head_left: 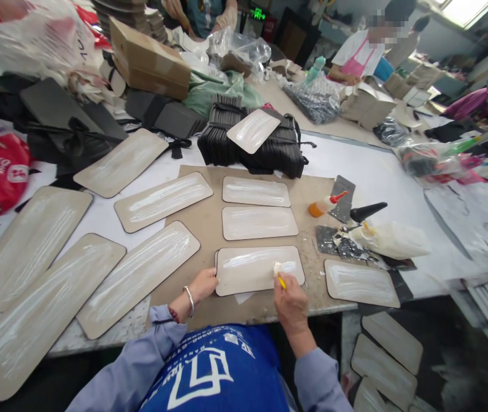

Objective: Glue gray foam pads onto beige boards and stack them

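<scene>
Applicator [281, 281], mostly hidden, sits clasped in the right hand [290, 304]; the left hand [203, 285] touches a panel [248, 269], grip unclear.

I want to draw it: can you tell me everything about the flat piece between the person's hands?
The flat piece is a long, pale rectangle with rounded corners and dark edges; its material is unclear. White streaks run along it. It lies flat over the brown sheet. The left hand touches its left end, and a yellow-handled tool in the right hand seems to touch its right.
</scene>
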Available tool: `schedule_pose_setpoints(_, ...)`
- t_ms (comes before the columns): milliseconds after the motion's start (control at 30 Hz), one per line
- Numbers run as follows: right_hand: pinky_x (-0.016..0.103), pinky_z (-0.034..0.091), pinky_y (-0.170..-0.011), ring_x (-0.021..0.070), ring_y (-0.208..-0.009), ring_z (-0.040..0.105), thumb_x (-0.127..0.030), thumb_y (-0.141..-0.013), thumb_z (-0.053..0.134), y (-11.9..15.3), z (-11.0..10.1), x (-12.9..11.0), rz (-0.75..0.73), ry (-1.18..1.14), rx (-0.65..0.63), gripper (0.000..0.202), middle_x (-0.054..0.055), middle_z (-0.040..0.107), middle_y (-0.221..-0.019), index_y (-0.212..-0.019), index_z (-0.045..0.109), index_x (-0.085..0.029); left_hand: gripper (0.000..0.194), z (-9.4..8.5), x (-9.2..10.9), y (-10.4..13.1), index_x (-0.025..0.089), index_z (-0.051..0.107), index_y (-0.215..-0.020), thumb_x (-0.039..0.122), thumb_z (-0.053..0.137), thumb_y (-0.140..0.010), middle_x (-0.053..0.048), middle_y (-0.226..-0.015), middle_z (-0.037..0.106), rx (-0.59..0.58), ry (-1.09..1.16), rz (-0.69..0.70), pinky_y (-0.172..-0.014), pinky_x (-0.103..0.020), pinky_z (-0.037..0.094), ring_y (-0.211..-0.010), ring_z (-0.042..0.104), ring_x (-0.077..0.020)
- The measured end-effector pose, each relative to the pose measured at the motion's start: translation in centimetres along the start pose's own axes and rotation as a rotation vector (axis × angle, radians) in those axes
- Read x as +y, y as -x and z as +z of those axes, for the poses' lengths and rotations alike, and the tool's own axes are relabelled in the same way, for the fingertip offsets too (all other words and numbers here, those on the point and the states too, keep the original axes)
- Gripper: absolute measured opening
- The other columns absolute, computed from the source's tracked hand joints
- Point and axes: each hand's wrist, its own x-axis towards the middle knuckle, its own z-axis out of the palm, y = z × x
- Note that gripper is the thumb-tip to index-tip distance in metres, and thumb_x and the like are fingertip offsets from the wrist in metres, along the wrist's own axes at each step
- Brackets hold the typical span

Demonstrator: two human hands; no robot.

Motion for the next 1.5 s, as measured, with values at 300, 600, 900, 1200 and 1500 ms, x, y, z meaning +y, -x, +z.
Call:
schedule_pose_setpoints(300, 0.03, 0.048, -0.075, 0.0174, -0.08, 0.062, -0.035, -0.087, 0.042, 1.6, 0.7, -9.8, 0.285, -0.501, -0.135, 0.026, 0.007, 0.066, -0.083, -0.088, 0.061, -0.018, 0.021, -0.1, 1.0, 0.4, 0.013, 0.066, -0.072, 0.011, 0.057, -0.053, -0.001, -0.068, 0.068, -0.176, 0.198, -0.057, -0.069, -0.027, 0.049, -0.077, 0.062, -0.0188)
schedule_pose_setpoints(600, 0.034, 0.049, -0.07, 0.0223, -0.066, 0.064, -0.059, -0.072, 0.051, 0.0, 1.2, -6.0, 0.752, -0.623, -0.055, 0.044, 0.007, 0.066, -0.064, -0.078, 0.06, -0.016, 0.027, -0.2, 1.4, 0.5, 0.012, 0.067, -0.077, 0.008, 0.062, -0.051, -0.003, -0.07, 0.07, -0.169, 0.266, -0.128, -0.07, -0.029, 0.051, -0.077, 0.065, -0.0206)
schedule_pose_setpoints(900, 0.031, 0.05, -0.066, 0.0187, -0.063, 0.063, -0.058, -0.077, 0.046, -3.5, 3.3, -9.2, 0.672, -0.876, -0.09, 0.042, 0.004, 0.066, -0.066, -0.084, 0.056, -0.018, 0.03, -0.2, 0.8, 0.1, 0.015, 0.067, -0.081, 0.006, 0.061, -0.053, -0.003, -0.074, 0.07, -0.049, 0.184, -0.071, -0.073, -0.029, 0.051, -0.087, 0.063, -0.0225)
schedule_pose_setpoints(1200, 0.035, 0.046, -0.071, 0.0237, -0.073, 0.063, -0.061, -0.078, 0.039, -2.5, 0.1, 1.4, 0.712, -0.269, 0.171, 0.054, 0.012, 0.067, -0.073, -0.085, 0.062, -0.012, 0.041, 0.2, 2.2, 1.5, 0.012, 0.063, -0.091, 0.017, 0.073, -0.051, -0.004, -0.072, 0.069, -0.076, 0.25, -0.163, -0.067, -0.029, 0.052, -0.076, 0.065, -0.0203)
schedule_pose_setpoints(1500, 0.038, 0.046, -0.081, 0.0214, -0.083, 0.059, -0.046, -0.086, 0.039, 2.1, -1.7, 0.7, 0.314, -0.06, 0.095, 0.037, 0.011, 0.065, -0.085, -0.089, 0.062, -0.018, 0.04, 0.3, 2.1, 1.4, 0.012, 0.062, -0.094, 0.016, 0.072, -0.055, -0.005, -0.078, 0.071, -0.084, 0.245, -0.173, -0.063, -0.026, 0.052, -0.075, 0.066, -0.0192)
